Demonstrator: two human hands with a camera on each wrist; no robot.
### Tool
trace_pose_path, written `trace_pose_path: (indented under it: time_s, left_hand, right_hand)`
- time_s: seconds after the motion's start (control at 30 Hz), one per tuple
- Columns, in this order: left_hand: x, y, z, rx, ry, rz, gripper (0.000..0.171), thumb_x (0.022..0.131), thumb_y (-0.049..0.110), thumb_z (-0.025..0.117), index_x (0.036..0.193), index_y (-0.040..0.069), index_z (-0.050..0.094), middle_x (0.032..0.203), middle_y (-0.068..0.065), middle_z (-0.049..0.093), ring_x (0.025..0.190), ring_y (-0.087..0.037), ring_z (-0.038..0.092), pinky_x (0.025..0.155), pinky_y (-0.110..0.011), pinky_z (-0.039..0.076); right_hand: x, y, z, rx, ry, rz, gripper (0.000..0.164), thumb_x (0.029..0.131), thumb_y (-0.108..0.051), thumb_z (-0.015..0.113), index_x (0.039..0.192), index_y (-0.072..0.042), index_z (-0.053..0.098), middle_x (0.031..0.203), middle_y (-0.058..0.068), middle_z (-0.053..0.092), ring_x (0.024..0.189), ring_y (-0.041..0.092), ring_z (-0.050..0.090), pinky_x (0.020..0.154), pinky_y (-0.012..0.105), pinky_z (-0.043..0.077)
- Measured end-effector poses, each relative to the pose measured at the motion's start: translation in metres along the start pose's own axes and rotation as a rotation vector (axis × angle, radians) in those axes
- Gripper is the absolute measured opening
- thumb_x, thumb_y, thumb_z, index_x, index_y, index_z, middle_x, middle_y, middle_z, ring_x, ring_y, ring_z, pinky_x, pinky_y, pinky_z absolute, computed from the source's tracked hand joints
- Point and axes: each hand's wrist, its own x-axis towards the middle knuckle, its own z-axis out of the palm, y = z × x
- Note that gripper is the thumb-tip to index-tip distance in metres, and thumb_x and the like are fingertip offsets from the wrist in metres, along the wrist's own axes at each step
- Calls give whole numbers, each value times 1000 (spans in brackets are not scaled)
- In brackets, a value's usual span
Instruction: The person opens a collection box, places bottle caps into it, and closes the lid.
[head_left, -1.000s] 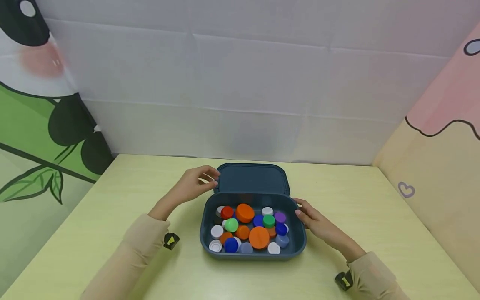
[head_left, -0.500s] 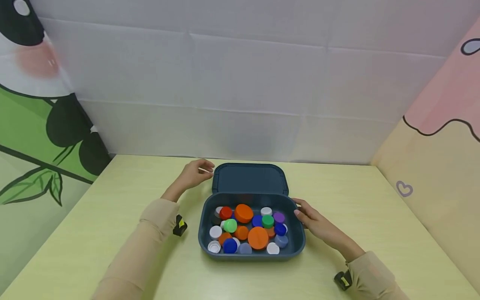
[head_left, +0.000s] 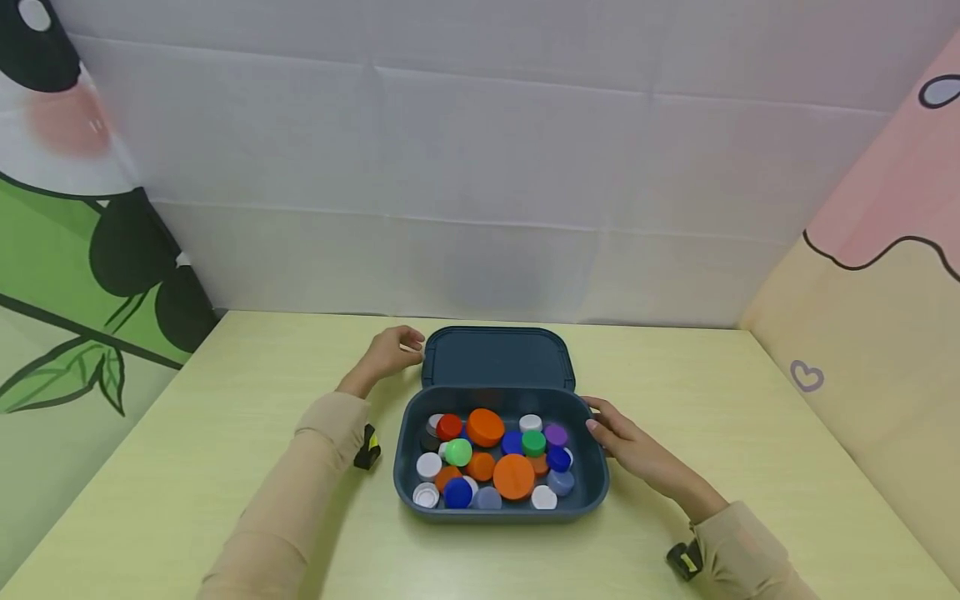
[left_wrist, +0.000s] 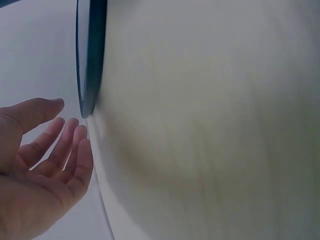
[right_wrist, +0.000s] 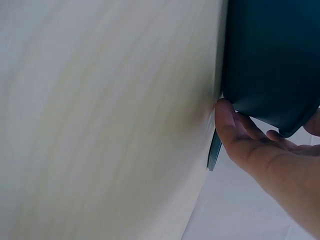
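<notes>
A dark blue plastic box [head_left: 501, 516] stands on the table, full of loose bottle caps in orange, white, blue, green, red and purple. Its matching lid [head_left: 498, 358] lies flat right behind it. My left hand [head_left: 386, 354] is beside the lid's left edge, fingers loosely bent with nothing between them; in the left wrist view the lid [left_wrist: 91, 60] is just beyond the fingertips. My right hand [head_left: 637, 454] grips the box's right back corner, thumb by the rim. The right wrist view shows its fingers [right_wrist: 227, 125] against the outer wall of the box [right_wrist: 272, 60].
The pale wood-look table [head_left: 247, 400] stretches to both sides of the box. A white sheet-like backdrop [head_left: 487, 167] rises at its back edge. Cartoon-printed panels flank it, a green one [head_left: 60, 250] left and a pink and cream one [head_left: 885, 292] right.
My left hand has drawn away from the lid's left edge and lies a little further back beside it. The right hand keeps its place at the box. The view has shifted slightly.
</notes>
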Motion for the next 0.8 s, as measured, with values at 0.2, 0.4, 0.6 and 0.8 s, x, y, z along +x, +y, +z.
trace_pose_path:
  time_s: [0.2,0.4,0.6,0.8]
  left_hand:
    - [24,-27,12,8,4,-2,35,76,22,72,103,2,61,94,-12,66,84,-23,60,71,-30,49]
    - [6,1,12,57,32,-68,32,79,10,68,104,-7,58,94,-19,63,82,-26,58,68,-30,49]
    - [-1,11,17,125,80,-92,28,81,9,64,102,-9,58,92,-18,62,77,-22,56,67,-28,48]
    - [2,14,20,161,104,-145,24,81,9,63,99,-7,61,87,-15,61,72,-20,53,64,-28,46]
  right_hand:
    - [1,1,-1,-2,-1,-7,48,98,-36,34,142,-17,25,143,21,31,128,42,35,98,51,41]
    - [1,1,-1,-5,3,-2,48,98,-36,35,142,-16,25,142,22,31,128,42,36,98,51,41]
    - [1,1,0,-2,4,2,48,98,-35,35,142,-16,25,143,21,32,128,42,35,98,51,41]
    - [2,2,-1,-5,5,-5,48,99,-35,34,142,-16,25,142,21,33,127,41,37,97,51,41]
